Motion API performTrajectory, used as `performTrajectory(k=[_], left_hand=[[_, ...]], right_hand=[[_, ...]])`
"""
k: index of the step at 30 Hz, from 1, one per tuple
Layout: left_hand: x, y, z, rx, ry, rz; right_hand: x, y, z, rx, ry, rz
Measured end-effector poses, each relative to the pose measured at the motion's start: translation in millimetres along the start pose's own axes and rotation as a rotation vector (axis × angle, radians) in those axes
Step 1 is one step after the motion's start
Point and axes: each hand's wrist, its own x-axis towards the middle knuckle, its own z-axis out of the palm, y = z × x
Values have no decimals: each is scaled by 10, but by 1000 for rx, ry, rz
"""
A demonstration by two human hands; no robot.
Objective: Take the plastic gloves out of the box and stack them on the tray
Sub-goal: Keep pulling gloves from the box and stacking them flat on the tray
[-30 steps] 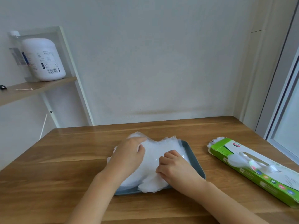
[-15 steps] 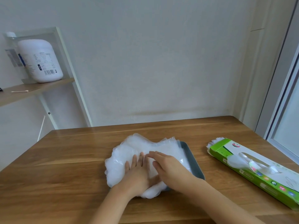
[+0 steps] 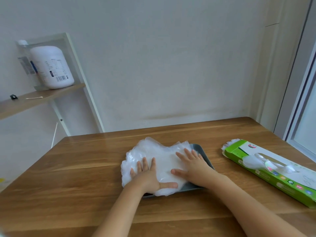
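Note:
A pile of clear plastic gloves [image 3: 160,156] lies on a dark grey tray [image 3: 204,155] in the middle of the wooden table, spilling over the tray's left edge. My left hand [image 3: 150,177] presses flat on the pile's near left part, fingers straight and spread. My right hand [image 3: 193,165] lies flat on the pile's right side, over the tray, fingers straight. To the right sits the long green glove box [image 3: 273,177], with a glove poking out of its top opening [image 3: 256,162].
The wooden table [image 3: 77,177] meets a white wall at the back. A shelf [image 3: 39,98] at the left holds a white jug [image 3: 51,67] and a cotton swab. A window frame stands at the right edge.
Both hands went from curled on the gloves to flat. They then moved apart, the right hand sliding right over the pile, smoothing it down.

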Motion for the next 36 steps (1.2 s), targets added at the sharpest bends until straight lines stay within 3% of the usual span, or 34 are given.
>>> performTrajectory(k=[3,5,7,9,15,23,30,36], left_hand=[[-10,-26,-74,-132,71,11],[-39,46,-138,-265,227,36],[-93,187,-209,-330,419,125],[-190,431,-261,-427,506,271],[-402,1350,-193,-573,393,577],[-133,2146,310,-754,259,508],[64,2354,562,-849,305,516],[197,2333,638,-875,350,550]], right_hand=[[-231,49,-246,131,176,13],[-443,184,-501,120,295,34],[-636,368,-755,158,377,97],[-833,600,-950,146,415,206],[-1174,1121,-1006,186,383,397],[-1175,1296,-713,204,434,466],[-1143,1331,-646,276,578,483],[-1154,1417,-690,362,537,451]])
